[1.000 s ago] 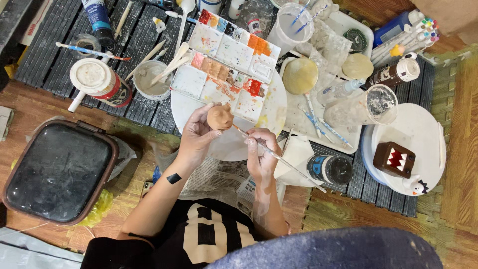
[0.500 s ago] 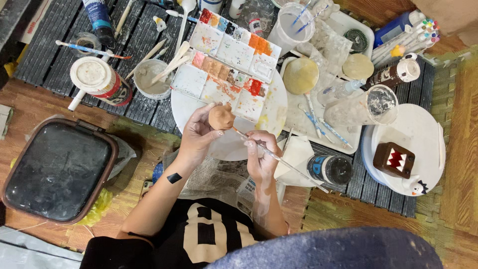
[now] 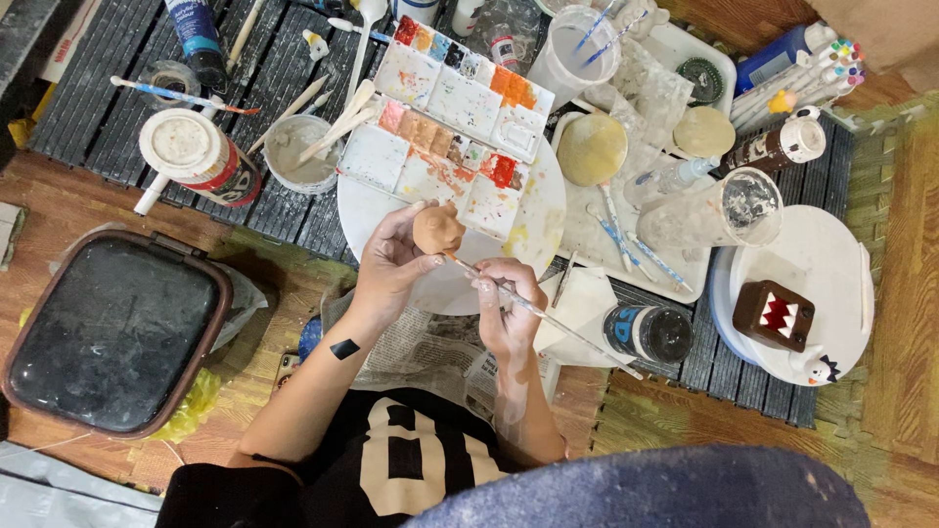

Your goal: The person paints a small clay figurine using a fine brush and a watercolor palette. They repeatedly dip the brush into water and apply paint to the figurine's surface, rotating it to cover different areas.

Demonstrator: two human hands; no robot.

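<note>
The small clay figure sits in my left hand, pinched between thumb and fingertips and held up over the near edge of the round white plate, at about twelve o'clock from my chest. My right hand is closed in a pencil grip on a thin paintbrush, whose tip touches the underside of the figure while the long handle trails off toward four o'clock. The paint palette, its wells full of orange, red and pink, lies just beyond the figure at twelve o'clock.

I judge the risks to be these: my hold on the figure is only a fingertip pinch, so pressing too hard with the brush could turn or tip it out of my fingers onto the plate. Wet paint could also smear where my thumb rests. The brush handle reaches toward the dark-lidded jar at three o'clock, and a wide swing might knock it. The brown block figure with jagged teeth stands well apart on the white dish at three o'clock.
</note>
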